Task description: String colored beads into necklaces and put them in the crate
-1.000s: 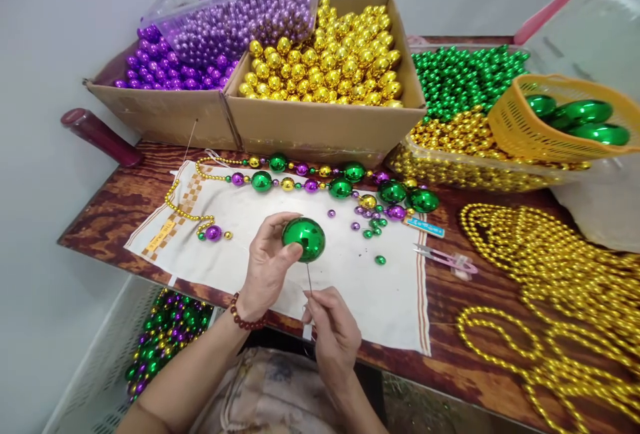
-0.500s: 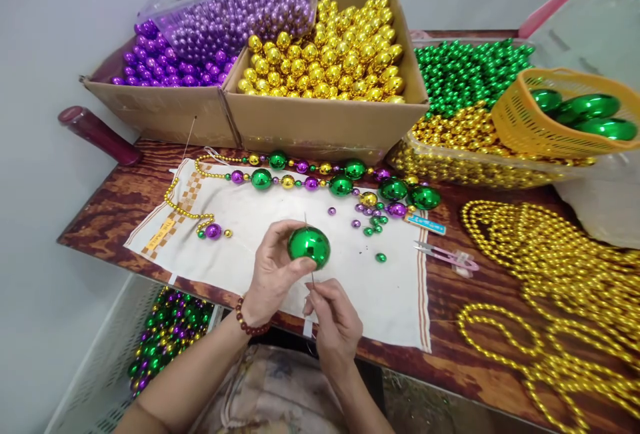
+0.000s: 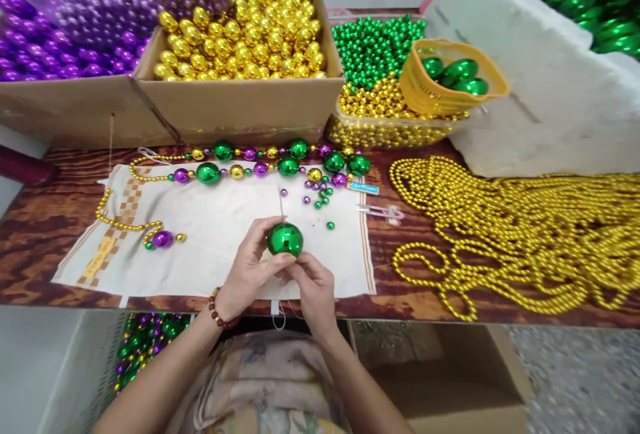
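Observation:
My left hand [image 3: 253, 261] is closed around a large shiny green bead [image 3: 285, 241], thumb along its lower side. A thin needle [image 3: 281, 205] sticks up out of the bead's top. Just under the bead, my right hand [image 3: 311, 282] pinches the needle's lower end, which the fingers hide. A white thread loop [image 3: 278, 317] hangs below the hands at the table edge. Behind them on the white cloth [image 3: 200, 221] lie small loose green beads [image 3: 331, 225] and purple beads [image 3: 307, 200]. A strung bead garland [image 3: 260, 169] curves along the cloth's far edge.
Cardboard boxes of gold beads [image 3: 240, 107] and purple beads [image 3: 60, 104] stand behind. A yellow basket [image 3: 420, 94] sits on a bead tub [image 3: 390, 133]. Pink thread snips [image 3: 385, 213] lie right of the cloth, near gold bead chains [image 3: 500, 234]. A white foam box [image 3: 515, 87] stands back right.
The view has swung right. The needle now stands further out of the bead's top, and my right hand has come up close against the bead's underside. My left hand keeps its hold.

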Demonstrator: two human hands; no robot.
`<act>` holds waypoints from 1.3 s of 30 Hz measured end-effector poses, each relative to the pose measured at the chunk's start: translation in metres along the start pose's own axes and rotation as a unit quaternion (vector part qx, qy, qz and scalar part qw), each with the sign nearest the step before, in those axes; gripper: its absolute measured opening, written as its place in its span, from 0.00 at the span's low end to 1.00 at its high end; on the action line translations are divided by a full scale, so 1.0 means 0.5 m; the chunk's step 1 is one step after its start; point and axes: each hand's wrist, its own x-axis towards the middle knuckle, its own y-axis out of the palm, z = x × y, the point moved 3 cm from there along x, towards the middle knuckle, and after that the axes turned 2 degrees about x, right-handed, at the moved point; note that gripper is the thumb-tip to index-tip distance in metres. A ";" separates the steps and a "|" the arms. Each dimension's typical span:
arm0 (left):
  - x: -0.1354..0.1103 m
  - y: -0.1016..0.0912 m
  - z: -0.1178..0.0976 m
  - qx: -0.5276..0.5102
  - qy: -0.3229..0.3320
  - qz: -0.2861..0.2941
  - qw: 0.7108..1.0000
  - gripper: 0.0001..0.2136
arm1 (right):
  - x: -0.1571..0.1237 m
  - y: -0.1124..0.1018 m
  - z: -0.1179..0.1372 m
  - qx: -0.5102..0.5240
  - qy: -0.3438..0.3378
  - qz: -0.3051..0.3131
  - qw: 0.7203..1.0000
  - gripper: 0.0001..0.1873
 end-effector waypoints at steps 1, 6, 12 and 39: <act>0.005 0.008 0.006 0.007 -0.005 0.041 0.999 0.24 | -0.001 -0.020 0.000 0.005 0.004 -0.018 1.000 0.08; 0.060 0.046 0.050 0.075 -0.031 0.092 0.993 0.19 | -0.020 -0.116 -0.009 0.028 0.027 -0.058 0.998 0.10; 0.123 0.130 0.093 0.397 0.116 0.159 0.897 0.09 | -0.044 -0.159 -0.026 0.056 0.015 -0.050 0.997 0.12; 0.105 -0.006 0.019 -0.295 -0.152 -0.027 0.943 0.13 | -0.026 -0.131 0.010 -0.080 -0.054 -0.044 0.994 0.10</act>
